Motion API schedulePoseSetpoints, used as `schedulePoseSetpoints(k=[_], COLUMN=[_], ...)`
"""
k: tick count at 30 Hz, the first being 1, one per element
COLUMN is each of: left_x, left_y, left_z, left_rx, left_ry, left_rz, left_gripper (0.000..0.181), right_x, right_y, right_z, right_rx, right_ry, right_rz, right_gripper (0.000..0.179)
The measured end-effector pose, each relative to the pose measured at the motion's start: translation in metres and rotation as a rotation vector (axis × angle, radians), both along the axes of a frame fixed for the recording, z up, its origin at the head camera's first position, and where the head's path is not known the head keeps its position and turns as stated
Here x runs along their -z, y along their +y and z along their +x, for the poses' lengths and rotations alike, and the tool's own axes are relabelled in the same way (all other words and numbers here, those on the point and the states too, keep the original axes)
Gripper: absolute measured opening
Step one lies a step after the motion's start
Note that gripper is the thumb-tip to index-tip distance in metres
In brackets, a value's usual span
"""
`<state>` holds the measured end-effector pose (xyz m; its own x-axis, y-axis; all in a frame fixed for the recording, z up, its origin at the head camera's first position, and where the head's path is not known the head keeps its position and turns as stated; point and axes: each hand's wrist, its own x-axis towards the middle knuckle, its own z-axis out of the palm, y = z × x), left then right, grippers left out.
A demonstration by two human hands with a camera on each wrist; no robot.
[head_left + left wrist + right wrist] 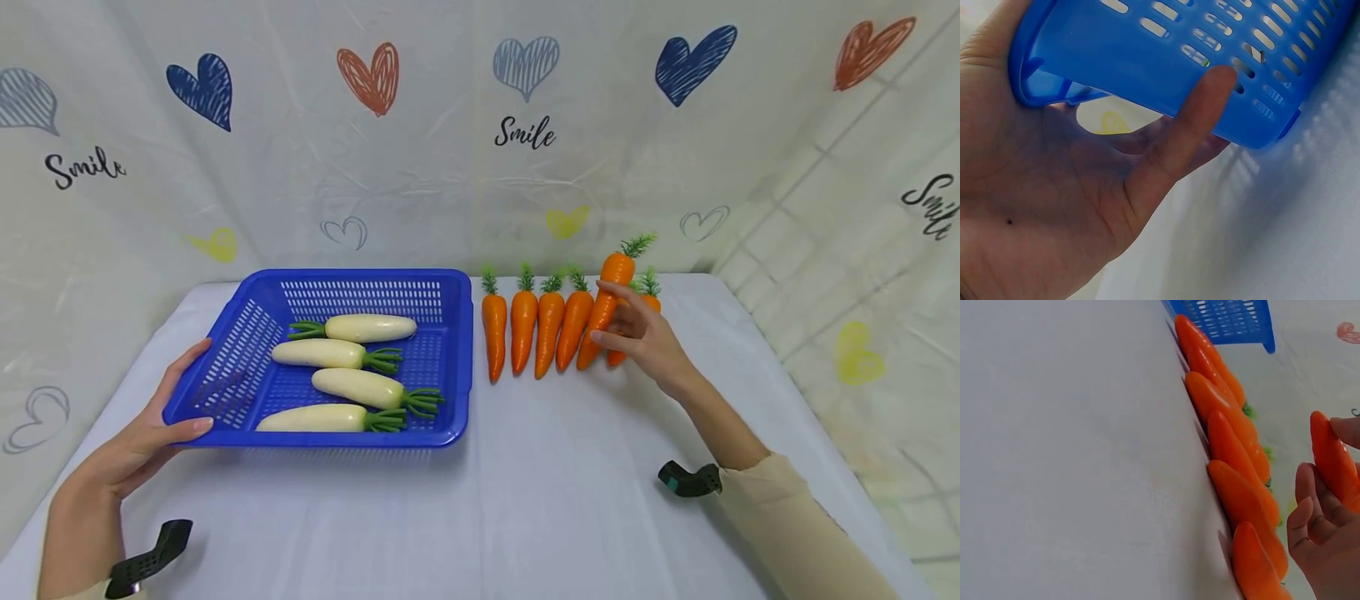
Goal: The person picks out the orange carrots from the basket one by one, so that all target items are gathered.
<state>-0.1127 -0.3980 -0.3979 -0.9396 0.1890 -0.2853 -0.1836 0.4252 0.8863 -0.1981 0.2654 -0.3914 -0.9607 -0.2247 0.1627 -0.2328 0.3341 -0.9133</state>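
Note:
My left hand grips the near left corner of a blue plastic basket. In the left wrist view one finger lies against its slotted outer wall. Several white radishes with green stems lie side by side in the basket. To its right, my right hand holds an orange carrot between thumb and fingers, raised above a row of carrots. The held carrot stands apart from the row in the right wrist view. One carrot of the row is partly hidden behind the hand.
Several carrots lie in a row on the white tablecloth, green tops toward the back. Behind the table hangs a pale curtain printed with hearts. A black wrist device shows at the right sleeve, another at the left wrist.

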Motion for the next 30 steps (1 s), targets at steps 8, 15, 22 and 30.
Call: schedulePoseSetpoints(k=[8, 15, 22, 30], left_x=[0.002, 0.003, 0.002, 0.001], left_y=[-0.002, -0.003, -0.002, -0.001], left_z=[0.0, -0.001, 0.0, 0.0], left_rx=[-0.001, -0.003, -0.002, -0.011], left_ry=[0.001, 0.001, 0.004, 0.006], left_rz=[-0.001, 0.003, 0.0, 0.005], left_gripper=[0.096, 0.096, 0.095, 0.096], right_x=[0.006, 0.01, 0.016, 0.019], right_y=[0.019, 0.037, 0.051, 0.069], right_z=[0.004, 0.007, 0.012, 0.013], right_rx=[0.035, 0.063, 0.086, 0.098], right_ry=[0.006, -0.016, -0.059, -0.105], right_rz=[0.005, 0.091, 0.117, 0.146], right_gripper=[0.069, 0.069, 0.07, 0.072])
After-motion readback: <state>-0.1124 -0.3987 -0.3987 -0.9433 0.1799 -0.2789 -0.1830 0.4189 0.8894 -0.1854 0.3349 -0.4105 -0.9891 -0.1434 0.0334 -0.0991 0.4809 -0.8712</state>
